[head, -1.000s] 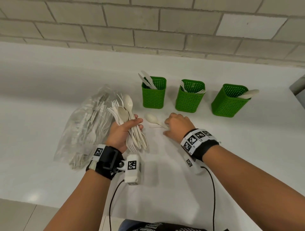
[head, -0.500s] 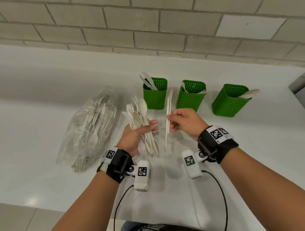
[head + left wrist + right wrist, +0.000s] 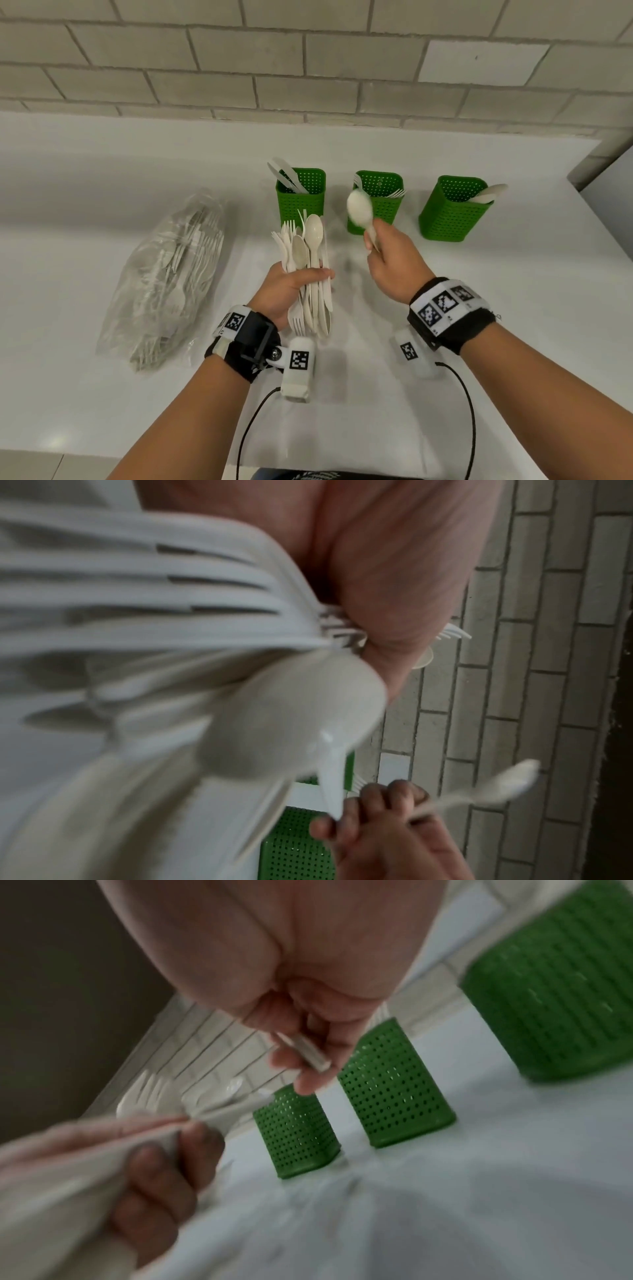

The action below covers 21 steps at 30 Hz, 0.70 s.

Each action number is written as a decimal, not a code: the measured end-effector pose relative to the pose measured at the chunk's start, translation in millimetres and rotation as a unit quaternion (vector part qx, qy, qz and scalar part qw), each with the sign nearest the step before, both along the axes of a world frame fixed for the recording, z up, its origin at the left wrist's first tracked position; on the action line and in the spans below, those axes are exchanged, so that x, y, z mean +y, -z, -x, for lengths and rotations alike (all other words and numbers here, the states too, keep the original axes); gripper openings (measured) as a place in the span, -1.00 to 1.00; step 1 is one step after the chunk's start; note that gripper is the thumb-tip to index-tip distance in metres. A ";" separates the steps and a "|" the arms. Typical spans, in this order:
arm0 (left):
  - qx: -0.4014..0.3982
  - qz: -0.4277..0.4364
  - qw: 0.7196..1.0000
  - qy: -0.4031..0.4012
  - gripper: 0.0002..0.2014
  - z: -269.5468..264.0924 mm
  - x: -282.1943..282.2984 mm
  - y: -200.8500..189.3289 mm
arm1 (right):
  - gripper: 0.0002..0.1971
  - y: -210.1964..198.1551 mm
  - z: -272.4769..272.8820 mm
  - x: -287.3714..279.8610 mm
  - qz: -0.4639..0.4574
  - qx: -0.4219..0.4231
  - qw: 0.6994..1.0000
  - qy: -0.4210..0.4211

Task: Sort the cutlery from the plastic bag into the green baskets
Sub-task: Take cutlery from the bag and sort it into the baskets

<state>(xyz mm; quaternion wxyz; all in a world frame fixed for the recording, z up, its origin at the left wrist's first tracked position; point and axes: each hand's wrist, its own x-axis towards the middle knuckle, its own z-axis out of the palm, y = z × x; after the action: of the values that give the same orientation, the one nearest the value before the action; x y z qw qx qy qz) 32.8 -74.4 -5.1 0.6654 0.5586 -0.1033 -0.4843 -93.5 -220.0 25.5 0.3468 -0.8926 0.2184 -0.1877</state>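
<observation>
Left hand [image 3: 291, 291] fingers wrapped round a cutlery bundle [image 3: 308, 274]; right hand [image 3: 394, 267] pinches a spoon [image 3: 359, 209], whose handle end past the fingers only the right wrist view shows.

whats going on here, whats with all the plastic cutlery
A person is sorting pale plastic cutlery into three green perforated baskets on a white counter. Their left hand grips a mixed bundle of forks and spoons. Their right hand holds a single pale spoon raised in front of the middle basket. The left basket holds knives, the middle one forks, the right basket spoons. A clear plastic bag with more cutlery lies to the left.
</observation>
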 end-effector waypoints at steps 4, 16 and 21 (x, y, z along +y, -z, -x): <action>0.017 0.021 0.999 0.018 -0.72 -0.4 -1.7 -3.0 | -0.67 0.6 4.6 6.3 0.105 0.050 0.992 -0.044; 0.120 0.054 0.989 0.060 -0.74 4.0 1.0 -6.7 | -0.86 1.4 0.9 7.7 0.338 0.028 0.932 -0.130; 0.098 0.089 0.991 0.029 -0.72 -3.8 -0.3 -9.6 | -0.63 6.7 0.5 0.5 0.057 0.012 0.998 0.035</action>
<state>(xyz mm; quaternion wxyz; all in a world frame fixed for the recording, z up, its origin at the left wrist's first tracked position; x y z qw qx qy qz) 36.5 -74.7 4.4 0.7055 0.4436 -0.0965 -0.5443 -93.9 -219.5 18.9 0.2861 -0.9050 0.2422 -0.2012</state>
